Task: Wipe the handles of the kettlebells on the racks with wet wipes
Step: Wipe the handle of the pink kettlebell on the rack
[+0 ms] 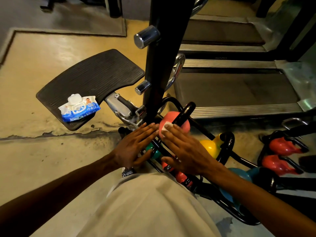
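1. Standing on the floor point(34, 159), the black rack point(227, 151) carries coloured kettlebells.
2. The pink kettlebell point(185, 125) sits on top, its black handle point(186, 112) angled upward.
3. The right hand point(186, 151), fingers straight, presses a white wet wipe point(165, 128) onto that kettlebell beside the handle.
4. The left hand point(135, 146) lies flat, grip apart, fingertips just beside the wipe.
5. The wipes pack point(79, 109) rests on a ribbed footplate point(92, 79).

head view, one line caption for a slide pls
Right hand presses a wet wipe against the pink kettlebell by its black handle.
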`<state>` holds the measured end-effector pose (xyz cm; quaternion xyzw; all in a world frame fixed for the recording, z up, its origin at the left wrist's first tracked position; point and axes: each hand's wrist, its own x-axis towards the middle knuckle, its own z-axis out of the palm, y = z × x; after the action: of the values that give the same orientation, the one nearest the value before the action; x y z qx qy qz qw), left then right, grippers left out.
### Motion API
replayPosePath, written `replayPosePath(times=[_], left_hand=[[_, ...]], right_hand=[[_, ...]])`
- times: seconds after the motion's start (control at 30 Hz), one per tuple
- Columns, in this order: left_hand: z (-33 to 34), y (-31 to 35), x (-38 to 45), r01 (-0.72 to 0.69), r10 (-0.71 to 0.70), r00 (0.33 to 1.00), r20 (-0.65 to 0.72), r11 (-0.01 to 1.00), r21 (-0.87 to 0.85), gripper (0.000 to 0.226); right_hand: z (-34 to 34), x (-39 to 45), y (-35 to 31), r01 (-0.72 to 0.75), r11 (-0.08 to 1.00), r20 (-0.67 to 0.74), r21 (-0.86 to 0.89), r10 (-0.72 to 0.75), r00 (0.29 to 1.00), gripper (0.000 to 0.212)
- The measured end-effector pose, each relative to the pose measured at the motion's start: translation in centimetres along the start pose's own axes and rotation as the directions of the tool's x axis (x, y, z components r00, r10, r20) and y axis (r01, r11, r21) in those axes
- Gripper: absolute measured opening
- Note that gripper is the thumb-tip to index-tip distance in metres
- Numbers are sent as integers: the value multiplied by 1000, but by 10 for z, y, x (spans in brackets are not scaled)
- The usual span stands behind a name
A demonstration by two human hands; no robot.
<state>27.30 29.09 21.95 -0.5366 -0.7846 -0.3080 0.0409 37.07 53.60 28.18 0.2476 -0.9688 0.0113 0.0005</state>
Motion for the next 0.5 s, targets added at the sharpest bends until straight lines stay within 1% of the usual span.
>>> replayPosePath(times=[0.07, 0.17, 0.3, 0.4, 0.5], left_hand=[[0, -3, -1, 9, -9, 1000, 7, 1000, 7, 73], [2, -3, -1, 22, -23, 1000, 6, 1000, 13, 72], [8, -2, 0, 23, -23, 1000, 6, 1000, 8, 70], [10, -3, -1, 48, -48, 999, -13, 999, 16, 71], [10, -6, -5, 66, -66, 998, -8, 998, 21, 71]], right_hand=[[5, -1, 0, 81, 994, -10, -78, -82, 997, 73], [8, 1, 6, 121, 985, -25, -124, -125, 992, 69], [4, 15, 10, 119, 982, -40, -144, -126, 991, 68], [-6, 30, 14, 89, 987, -49, -131, -96, 994, 66], [-18, 43, 28, 46, 985, -48, -167, -55, 997, 73]])
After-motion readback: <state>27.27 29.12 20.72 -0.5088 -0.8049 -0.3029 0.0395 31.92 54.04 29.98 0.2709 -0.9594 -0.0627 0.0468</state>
